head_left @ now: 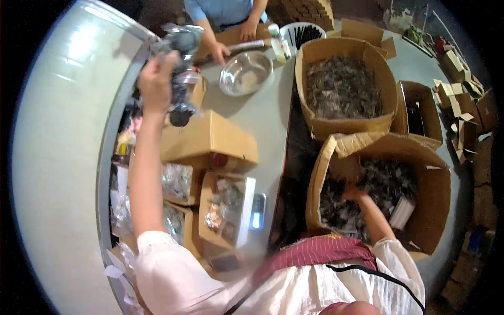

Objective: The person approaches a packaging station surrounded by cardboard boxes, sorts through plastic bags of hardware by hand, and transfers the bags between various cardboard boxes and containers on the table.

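Observation:
Raised at the left, my left hand (156, 79) is closed around clear plastic bags (184, 42) with dark parts inside. A round black piece shows at the lower end of the bunch. My right hand (355, 192) reaches down into a large open cardboard box (315, 194), among many small dark bagged pieces (388, 178). Blur and the dark contents hide its fingers, so its grip cannot be made out. A pale flat block (402, 212) lies in the same box, to the right of that hand.
Another large carton (344, 126) of dark pieces stands beyond. A steel bowl (247, 73), a bottle (280, 44) and a person's hands (219, 52) are across the table. Smaller boxes (231, 136) of bagged parts crowd the left, beside a scale (256, 212) with a lit display.

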The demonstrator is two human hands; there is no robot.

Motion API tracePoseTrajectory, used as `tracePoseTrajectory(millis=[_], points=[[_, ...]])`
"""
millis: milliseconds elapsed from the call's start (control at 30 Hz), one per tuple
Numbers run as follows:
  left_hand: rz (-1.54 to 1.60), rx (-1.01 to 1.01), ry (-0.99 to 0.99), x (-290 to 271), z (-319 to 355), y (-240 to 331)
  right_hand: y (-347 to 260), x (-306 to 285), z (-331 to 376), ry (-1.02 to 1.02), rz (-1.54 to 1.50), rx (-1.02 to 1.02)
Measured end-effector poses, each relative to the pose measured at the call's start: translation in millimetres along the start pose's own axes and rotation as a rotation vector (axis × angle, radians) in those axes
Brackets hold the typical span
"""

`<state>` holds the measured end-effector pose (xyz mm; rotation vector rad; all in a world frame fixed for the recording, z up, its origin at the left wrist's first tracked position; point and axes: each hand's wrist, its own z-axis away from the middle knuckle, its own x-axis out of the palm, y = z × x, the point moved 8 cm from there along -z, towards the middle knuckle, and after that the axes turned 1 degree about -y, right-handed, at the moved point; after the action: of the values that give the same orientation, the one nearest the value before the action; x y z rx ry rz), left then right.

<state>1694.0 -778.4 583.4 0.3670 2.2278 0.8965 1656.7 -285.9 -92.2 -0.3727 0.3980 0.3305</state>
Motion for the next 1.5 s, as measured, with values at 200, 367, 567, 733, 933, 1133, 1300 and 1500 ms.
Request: tracePoseTrajectory(millis=[200, 367, 567, 733, 933, 1133, 1300, 1500], points=[[-0.792, 0.182, -0.428, 148, -83, -94, -14, -4, 8, 0.298, -0.289, -0.140], [-1.233, 0.377, -0.812, 241, -89, -165, 22, -13, 15, 0.475, -0.484, -0.155], [-0.852, 0.734, -0.839, 359, -34, -100, -13, 0, -34, 0.493, -0.462, -0.094], [-0.647, 0.865, -1.119, 527, 66, -84, -12, -24, -15, 0.452, -0.355, -0.188], [-0.962, 0.163, -1.485, 666, 112, -210, -17, -148, 214, 0.537, -0.624, -0.403], [-0.985, 0.169, -0.970, 675, 117, -237, 29, -238, 339, 0.934, -1.309, -0.439], [-0.200, -0.270, -1.330, 649, 121, -171, 38, -315, 338, 0.976, -1.439, -0.459], [1.228, -0.600, -1.022, 511, 80, 4, -36, -431, 313, 0.705, -1.396, -0.864]])
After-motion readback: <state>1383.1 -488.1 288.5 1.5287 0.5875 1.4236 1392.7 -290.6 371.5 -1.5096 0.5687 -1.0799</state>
